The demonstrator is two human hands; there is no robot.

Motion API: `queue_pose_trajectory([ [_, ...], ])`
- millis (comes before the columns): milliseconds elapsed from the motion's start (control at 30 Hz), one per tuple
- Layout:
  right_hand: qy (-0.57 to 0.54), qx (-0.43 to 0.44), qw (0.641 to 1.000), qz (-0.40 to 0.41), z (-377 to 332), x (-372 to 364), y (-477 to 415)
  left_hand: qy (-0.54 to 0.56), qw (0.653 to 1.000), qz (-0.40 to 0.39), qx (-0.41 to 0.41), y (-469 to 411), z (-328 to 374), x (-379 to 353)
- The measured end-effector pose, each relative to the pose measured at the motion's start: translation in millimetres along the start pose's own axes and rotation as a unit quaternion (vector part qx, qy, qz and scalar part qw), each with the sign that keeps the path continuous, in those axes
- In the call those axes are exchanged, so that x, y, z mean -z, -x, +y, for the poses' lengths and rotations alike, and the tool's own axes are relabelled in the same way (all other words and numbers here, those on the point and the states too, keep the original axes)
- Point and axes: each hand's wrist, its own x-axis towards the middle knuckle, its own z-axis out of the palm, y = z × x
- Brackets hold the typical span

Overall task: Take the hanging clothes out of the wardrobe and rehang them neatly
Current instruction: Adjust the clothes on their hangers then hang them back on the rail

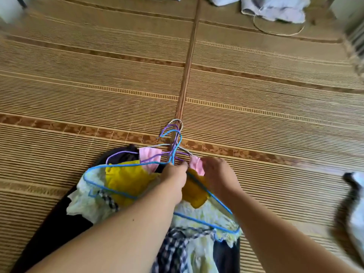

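A pile of clothes on wire hangers lies on a bamboo mat [256, 95] at the bottom middle. On top is a blue hanger [110, 191] over a yellow garment [128, 179]. Beneath are a pale green frilled garment [86, 203], a pink garment [147, 154], a checked garment [173, 251] and black cloth [59, 223]. The hanger hooks [174, 133], blue, purple and white, bunch together pointing away from me. My left hand [174, 176] grips the hanger necks just below the hooks. My right hand [214, 174] pinches the pink garment's right shoulder.
Crumpled pale cloth [275, 6] with a loose string [275, 30] lies at the far right of the mat. A blurred black and white object [354, 203] sits at the right edge. A dark seam [189, 62] runs down the mat's middle.
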Motion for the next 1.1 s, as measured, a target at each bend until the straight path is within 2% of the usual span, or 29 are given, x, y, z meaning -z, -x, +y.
queue_pose_trajectory([
  [67,0.010,-0.018,0.998,0.056,-3.6,8.0,-10.7,0.050,0.998,-0.021,-0.012,-1.3,-1.9,3.7],
  [100,0.027,-0.026,0.998,0.053,-4.3,10.9,-16.9,0.066,0.997,-0.034,-0.019,-1.2,-3.5,6.5],
  [200,0.065,-0.062,0.995,-0.042,-4.5,9.0,-42.9,0.101,0.994,-0.028,-0.032,2.3,-9.3,15.0],
  [300,-0.066,-0.118,0.980,-0.147,-3.3,-5.5,-67.2,0.022,0.999,0.038,-0.027,9.2,-15.3,24.1],
  [333,-0.072,-0.113,0.977,-0.169,-4.3,-10.2,-71.6,-0.002,0.999,0.043,-0.025,9.0,-18.3,26.0],
  [433,0.001,-0.084,0.976,-0.200,-4.9,-25.4,-78.9,-0.029,0.997,0.063,-0.030,17.4,-22.0,31.6],
  [500,0.050,-0.075,0.972,-0.219,-8.9,-29.0,-78.2,-0.057,0.992,0.087,-0.067,24.3,-22.3,31.9],
  [600,0.070,-0.049,0.968,-0.238,-19.1,-19.0,-69.2,-0.047,0.991,0.089,-0.088,30.0,-22.4,32.9],
  [700,-0.020,-0.046,0.978,-0.200,-31.4,-0.1,-51.1,-0.004,0.993,0.081,-0.090,36.5,-21.8,40.1],
  [800,-0.144,-0.063,0.956,-0.248,-45.2,22.9,-26.5,0.044,0.991,0.084,-0.092,45.4,-20.8,48.9],
  [900,-0.172,-0.056,0.941,-0.284,-68.7,42.4,-0.4,0.070,0.992,0.053,-0.087,59.2,-19.9,54.0],
  [1000,-0.168,-0.052,0.946,-0.272,-86.5,51.6,22.5,0.160,0.985,-0.007,-0.063,75.5,-20.0,61.4],
  [1100,-0.167,-0.036,0.950,-0.261,-99.7,63.6,43.0,0.179,0.981,-0.058,-0.049,98.1,-14.7,78.9],
])
